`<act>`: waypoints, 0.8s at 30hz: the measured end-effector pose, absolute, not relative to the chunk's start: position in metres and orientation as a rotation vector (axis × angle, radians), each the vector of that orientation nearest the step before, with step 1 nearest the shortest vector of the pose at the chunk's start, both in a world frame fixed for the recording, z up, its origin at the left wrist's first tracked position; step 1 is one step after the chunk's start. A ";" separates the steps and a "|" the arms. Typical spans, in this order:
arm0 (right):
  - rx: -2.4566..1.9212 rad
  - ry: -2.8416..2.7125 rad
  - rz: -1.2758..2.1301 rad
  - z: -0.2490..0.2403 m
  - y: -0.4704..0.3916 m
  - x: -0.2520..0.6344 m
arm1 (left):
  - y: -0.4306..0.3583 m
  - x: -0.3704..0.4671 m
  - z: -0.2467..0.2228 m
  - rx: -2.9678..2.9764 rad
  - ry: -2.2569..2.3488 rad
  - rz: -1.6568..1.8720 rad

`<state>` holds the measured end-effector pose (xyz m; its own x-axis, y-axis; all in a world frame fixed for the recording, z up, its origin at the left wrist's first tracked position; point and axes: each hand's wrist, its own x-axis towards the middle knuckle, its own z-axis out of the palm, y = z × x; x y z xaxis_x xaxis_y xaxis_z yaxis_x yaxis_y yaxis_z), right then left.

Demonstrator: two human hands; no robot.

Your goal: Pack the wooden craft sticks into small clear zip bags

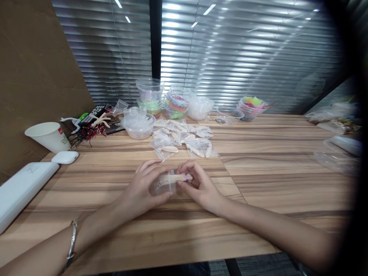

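Near the front middle of the table, my left hand (146,184) is closed around a small clear zip bag (165,184), its thumb and fingers at the bag's edges. Pale wooden sticks (180,177), with a bit of purple at their right end, lie partly inside the bag and stick out of its mouth. My right hand (198,184) pinches the protruding end between thumb and fingers. Just beyond my hands, several filled zip bags (179,132) with similar pale wooden pieces lie in a loose pile.
Clear plastic bowls (140,126) stand along the back, some with coloured contents. At left are a paper cup (50,136), a white earphone case (65,157), a white box-like device (25,188) and tangled wires (89,132). Clear plastic lids (336,157) lie at right.
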<state>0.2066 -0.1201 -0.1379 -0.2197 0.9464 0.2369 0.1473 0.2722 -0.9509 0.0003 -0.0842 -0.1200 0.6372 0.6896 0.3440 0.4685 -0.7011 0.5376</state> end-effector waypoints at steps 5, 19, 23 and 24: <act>-0.995 -1.722 0.911 -0.134 -0.116 0.207 | -0.086 0.000 -0.121 2.475 0.874 0.776; -0.947 -1.628 0.921 -0.136 -0.117 0.210 | -0.087 -0.001 -0.120 2.474 0.932 0.778; -0.953 -1.625 0.893 -0.137 -0.116 0.209 | -0.086 -0.001 -0.121 2.480 0.927 0.781; -0.946 -1.616 0.900 -0.137 -0.116 0.209 | -0.086 0.000 -0.121 2.479 0.927 0.776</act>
